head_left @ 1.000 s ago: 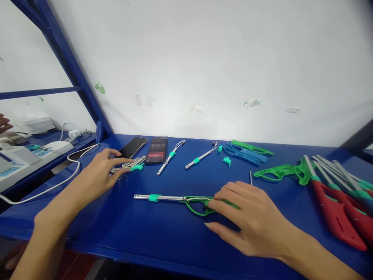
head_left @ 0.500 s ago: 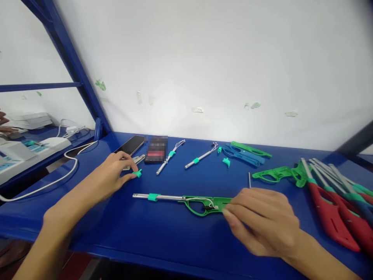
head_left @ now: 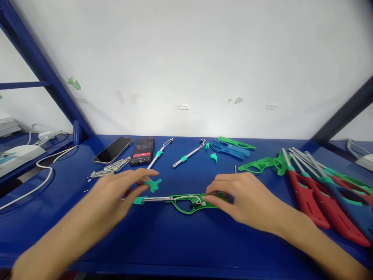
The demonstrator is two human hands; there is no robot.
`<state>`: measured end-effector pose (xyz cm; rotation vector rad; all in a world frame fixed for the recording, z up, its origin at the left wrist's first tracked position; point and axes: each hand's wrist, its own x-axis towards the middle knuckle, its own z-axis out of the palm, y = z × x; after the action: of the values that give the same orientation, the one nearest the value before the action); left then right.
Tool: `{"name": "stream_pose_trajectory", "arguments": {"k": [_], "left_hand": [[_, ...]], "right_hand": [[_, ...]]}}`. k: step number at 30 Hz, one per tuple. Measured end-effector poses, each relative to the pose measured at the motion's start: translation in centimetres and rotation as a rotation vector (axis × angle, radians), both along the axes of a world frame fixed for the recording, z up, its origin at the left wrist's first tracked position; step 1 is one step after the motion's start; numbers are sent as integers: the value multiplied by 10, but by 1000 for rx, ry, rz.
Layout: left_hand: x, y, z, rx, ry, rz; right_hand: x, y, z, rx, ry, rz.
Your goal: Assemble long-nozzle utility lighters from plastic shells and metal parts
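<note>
My left hand (head_left: 116, 190) pinches a small teal plastic trigger piece (head_left: 153, 186) between thumb and fingers, just above the left part of a half-built lighter. That lighter is an open green handle shell (head_left: 210, 204) lying flat, with a metal tube (head_left: 159, 199), white wires and a small black part set in it. A teal collar (head_left: 140, 200) sits on the tube; my left hand partly covers the tube's far end. With fingers closed, my right hand (head_left: 241, 194) grips the shell's right end and hides most of it.
Wired metal tubes (head_left: 189, 157), teal bits (head_left: 214, 157), blue shells (head_left: 230, 149) and green shells (head_left: 259, 165) lie behind. Finished red lighters (head_left: 305, 196) crowd the right. Phones (head_left: 113, 150), clear fuel tanks (head_left: 116, 164) and a white cable (head_left: 51, 169) are at left.
My left hand has carried the teal trigger piece from beside the clear tanks to above the tube. My right hand has shifted left along the green shell. The view has turned slightly right.
</note>
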<state>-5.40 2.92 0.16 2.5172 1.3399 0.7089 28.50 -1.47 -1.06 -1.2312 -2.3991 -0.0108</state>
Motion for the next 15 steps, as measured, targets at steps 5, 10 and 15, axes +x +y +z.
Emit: {"name": "stream_pose_trajectory", "arguments": {"k": [5,10,15], "left_hand": [[48,-24,-17,-98,66,-128],[62,-24,-23,-147,71,-300],[63,-23,-28,-128,65,-320]], "right_hand": [[2,1,-7,-104,18,29],[1,4,-18,-105,30,68],[2,7,-19,-140,56,85]]}}
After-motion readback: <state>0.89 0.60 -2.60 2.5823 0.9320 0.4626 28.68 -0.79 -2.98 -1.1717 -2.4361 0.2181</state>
